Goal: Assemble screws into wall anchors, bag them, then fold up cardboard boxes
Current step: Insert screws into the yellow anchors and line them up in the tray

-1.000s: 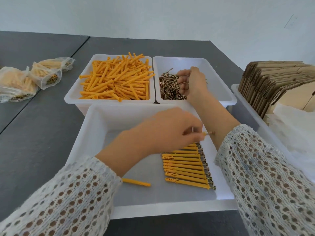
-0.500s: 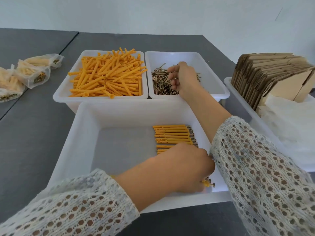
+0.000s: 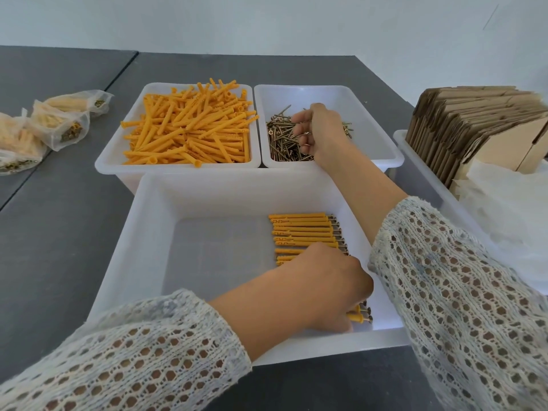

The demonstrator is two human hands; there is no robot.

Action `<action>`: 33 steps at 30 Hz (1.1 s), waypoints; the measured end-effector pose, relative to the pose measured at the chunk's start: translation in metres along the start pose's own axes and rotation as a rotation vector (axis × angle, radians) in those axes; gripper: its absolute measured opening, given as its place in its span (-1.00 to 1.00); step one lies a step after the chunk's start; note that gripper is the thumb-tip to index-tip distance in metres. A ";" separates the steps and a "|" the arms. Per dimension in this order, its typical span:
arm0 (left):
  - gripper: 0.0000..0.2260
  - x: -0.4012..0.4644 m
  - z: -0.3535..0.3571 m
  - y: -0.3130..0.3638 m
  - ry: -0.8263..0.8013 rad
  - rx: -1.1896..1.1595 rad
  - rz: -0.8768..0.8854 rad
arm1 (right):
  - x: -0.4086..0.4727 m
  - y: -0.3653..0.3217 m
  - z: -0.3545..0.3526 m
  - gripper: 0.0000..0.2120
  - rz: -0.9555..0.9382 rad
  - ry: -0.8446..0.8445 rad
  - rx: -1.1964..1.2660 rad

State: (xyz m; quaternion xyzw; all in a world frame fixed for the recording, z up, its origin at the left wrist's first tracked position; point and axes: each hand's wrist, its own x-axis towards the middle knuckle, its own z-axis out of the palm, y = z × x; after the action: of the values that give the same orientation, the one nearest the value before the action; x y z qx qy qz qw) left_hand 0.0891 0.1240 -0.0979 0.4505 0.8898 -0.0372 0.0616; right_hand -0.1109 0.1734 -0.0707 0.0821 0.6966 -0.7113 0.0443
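Clear filmy bags [image 3: 59,126] w/ finished sets lay far left of both hands. Ribbed orange plastic anchors [image 3: 189,126] heaped in white bin just left of R hand. L hand [image 3: 323,289], knuckles up, fingers curled down on last assembled anchor [image 3: 360,317] in near tray [image 3: 142,232]. R hand [image 3: 318,129], fingers bent, pinched into brassy screws [image 3: 281,140]. Flat corrugated cardboard boxes [image 3: 474,123] stood right of R arm.

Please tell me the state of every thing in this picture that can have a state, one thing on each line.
Anchor bin: heaped with loose orange anchors.
Screw bin: partly filled, screws piled at its left.
Front tray: holds assembled anchors in a neat row.
Right hand: fingers curled into the screws.
Left hand: at the row's near end, fingers hidden.
Bags: filled, lying on the table.
Cardboard boxes: flat, unfolded, stacked on edge.
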 end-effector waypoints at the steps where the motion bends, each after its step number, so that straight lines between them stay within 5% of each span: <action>1: -0.71 0.000 0.000 0.000 0.003 0.006 -0.003 | 0.000 0.000 0.000 -0.60 0.000 -0.004 -0.004; 24: -0.65 0.010 0.017 -0.008 0.088 -0.148 -0.005 | 0.002 0.002 0.000 -0.67 -0.015 -0.007 -0.063; 30: -0.59 0.007 -0.010 -0.043 0.352 -0.139 -0.187 | 0.006 0.014 -0.004 -0.75 -0.398 0.170 -0.680; 33: -0.73 -0.006 -0.020 -0.081 0.559 -0.097 -0.375 | 0.005 0.017 -0.011 -0.78 -0.337 0.119 -0.999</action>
State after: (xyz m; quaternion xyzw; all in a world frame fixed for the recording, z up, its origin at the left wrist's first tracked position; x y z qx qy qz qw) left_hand 0.0255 0.0735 -0.0763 0.2685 0.9403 0.1196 -0.1713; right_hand -0.1121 0.1837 -0.0882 -0.0219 0.9555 -0.2839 -0.0766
